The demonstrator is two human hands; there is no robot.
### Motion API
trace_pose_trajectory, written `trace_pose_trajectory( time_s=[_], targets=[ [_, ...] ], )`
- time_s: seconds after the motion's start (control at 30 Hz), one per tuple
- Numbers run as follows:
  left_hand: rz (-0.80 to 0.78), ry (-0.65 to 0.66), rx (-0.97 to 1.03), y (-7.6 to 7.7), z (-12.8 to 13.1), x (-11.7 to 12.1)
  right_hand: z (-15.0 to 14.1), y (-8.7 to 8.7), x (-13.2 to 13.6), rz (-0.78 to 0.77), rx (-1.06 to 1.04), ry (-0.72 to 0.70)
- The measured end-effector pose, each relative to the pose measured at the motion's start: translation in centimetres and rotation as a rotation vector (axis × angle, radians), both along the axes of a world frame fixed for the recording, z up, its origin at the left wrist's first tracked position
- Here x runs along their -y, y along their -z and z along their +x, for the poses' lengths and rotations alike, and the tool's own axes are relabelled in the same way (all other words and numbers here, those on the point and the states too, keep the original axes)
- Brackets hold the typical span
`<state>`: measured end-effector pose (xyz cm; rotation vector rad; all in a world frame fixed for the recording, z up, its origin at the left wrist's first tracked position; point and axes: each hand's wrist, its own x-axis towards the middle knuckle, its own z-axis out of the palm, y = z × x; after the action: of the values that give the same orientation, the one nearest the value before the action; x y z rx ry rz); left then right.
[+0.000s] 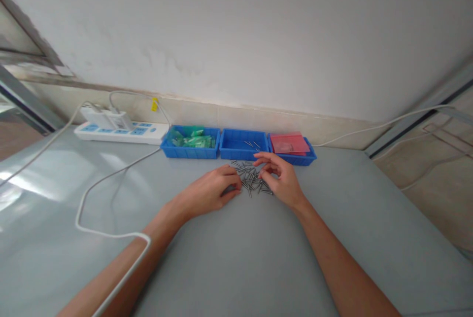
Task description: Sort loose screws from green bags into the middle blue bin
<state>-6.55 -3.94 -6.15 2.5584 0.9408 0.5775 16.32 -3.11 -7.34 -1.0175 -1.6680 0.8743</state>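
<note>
A loose pile of metal screws [250, 177] lies on the grey table between my two hands. My left hand [211, 191] rests at the pile's left edge, fingers curved and thumb a little apart from them, with no screw visible in its grasp. From the right, my right hand [281, 179] reaches over the pile's edge. Its fingers are bent and spread, and nothing shows between them. Just behind the pile stands a blue bin [242, 136] with a few screws in it.
Left of that bin, another blue bin [189, 154] holds green plastic pieces [195, 138]. A third, on the right, holds red sheets or bags [290, 143]. A white power strip [121, 133] with plugs lies at back left. A white cable [111, 233] crosses above my left forearm.
</note>
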Motion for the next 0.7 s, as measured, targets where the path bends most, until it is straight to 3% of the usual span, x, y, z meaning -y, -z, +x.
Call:
trace_pose_trajectory(
  time_s=[0.27,0.4,0.7],
  targets=[
    [0.049,-0.045,-0.088,-0.56,0.08,0.72,0.08,0.16,-0.06,0.003,0.004,-0.010],
    [0.113,-0.169,-0.131,-0.48,-0.43,0.44,0.07,0.23,-0.06,0.005,0.003,-0.014],
    [0.011,-0.178,-0.171,-0.47,-0.57,0.02,0.11,0.50,-0.18,-0.009,0.022,-0.026]
  ],
)
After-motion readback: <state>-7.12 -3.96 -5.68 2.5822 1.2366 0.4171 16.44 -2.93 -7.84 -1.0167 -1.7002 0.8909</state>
